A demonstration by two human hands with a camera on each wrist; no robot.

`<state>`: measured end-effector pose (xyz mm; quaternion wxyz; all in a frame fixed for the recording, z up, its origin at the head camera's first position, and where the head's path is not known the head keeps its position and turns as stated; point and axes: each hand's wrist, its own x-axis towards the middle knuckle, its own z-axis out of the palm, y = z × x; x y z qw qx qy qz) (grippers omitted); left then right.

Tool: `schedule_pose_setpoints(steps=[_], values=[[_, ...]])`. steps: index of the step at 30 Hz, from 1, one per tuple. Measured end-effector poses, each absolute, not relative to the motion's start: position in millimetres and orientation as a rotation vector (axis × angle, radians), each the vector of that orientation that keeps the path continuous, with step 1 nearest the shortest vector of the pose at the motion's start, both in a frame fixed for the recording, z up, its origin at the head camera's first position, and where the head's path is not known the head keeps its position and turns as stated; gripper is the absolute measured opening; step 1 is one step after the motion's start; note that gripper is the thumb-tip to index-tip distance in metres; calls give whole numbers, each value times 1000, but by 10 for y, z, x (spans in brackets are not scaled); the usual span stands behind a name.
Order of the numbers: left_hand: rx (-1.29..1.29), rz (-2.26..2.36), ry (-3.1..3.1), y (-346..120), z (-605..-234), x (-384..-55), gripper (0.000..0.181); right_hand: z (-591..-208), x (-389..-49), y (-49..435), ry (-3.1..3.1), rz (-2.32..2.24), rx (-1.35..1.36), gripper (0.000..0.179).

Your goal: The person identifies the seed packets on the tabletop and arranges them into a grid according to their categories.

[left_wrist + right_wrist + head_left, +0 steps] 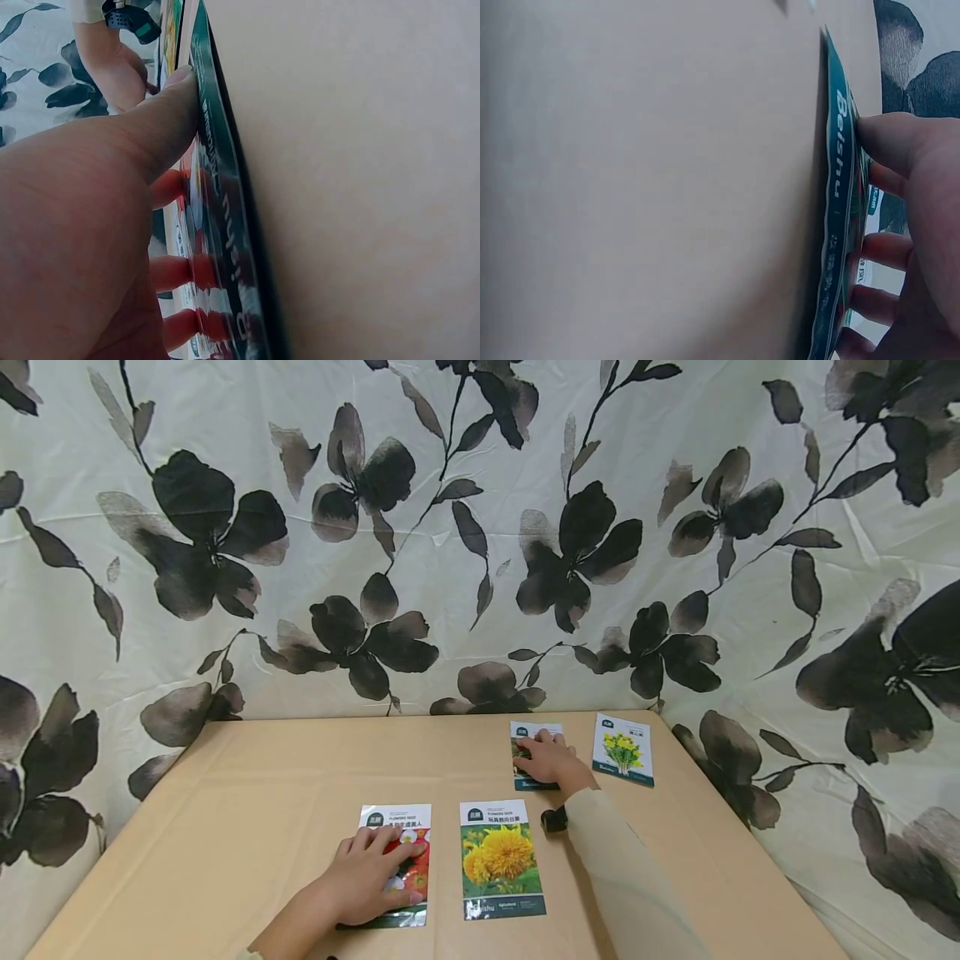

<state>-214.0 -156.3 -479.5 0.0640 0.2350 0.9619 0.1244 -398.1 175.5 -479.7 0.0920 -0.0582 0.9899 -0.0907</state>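
Observation:
In the head view, my left hand [358,881] rests with spread fingers on a seed packet [412,877] with red and white flowers, at the front of the table. The left wrist view shows thumb and fingertips touching the face of this packet, its dark green lower band [225,202] toward the camera. Farther back on the right, my right hand [553,760] lies on another seed packet [528,782] and covers most of its picture. In the right wrist view, the thumb and fingertips touch that packet's face, beside its green band [836,165].
A seed packet with large yellow flowers [502,860] lies to the right of the left hand. Another with small yellow blooms [623,752] is at the back right corner of the tan table [262,810]. A floral cloth [480,568] hangs behind.

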Motion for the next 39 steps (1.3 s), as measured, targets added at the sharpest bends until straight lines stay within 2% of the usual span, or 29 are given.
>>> schedule_pose_setpoints(steps=[39], values=[[712, 379, 2924, -1590, -4831, -2145, 69, -4790, -3954, 1451, 2945, -253, -224, 54]])
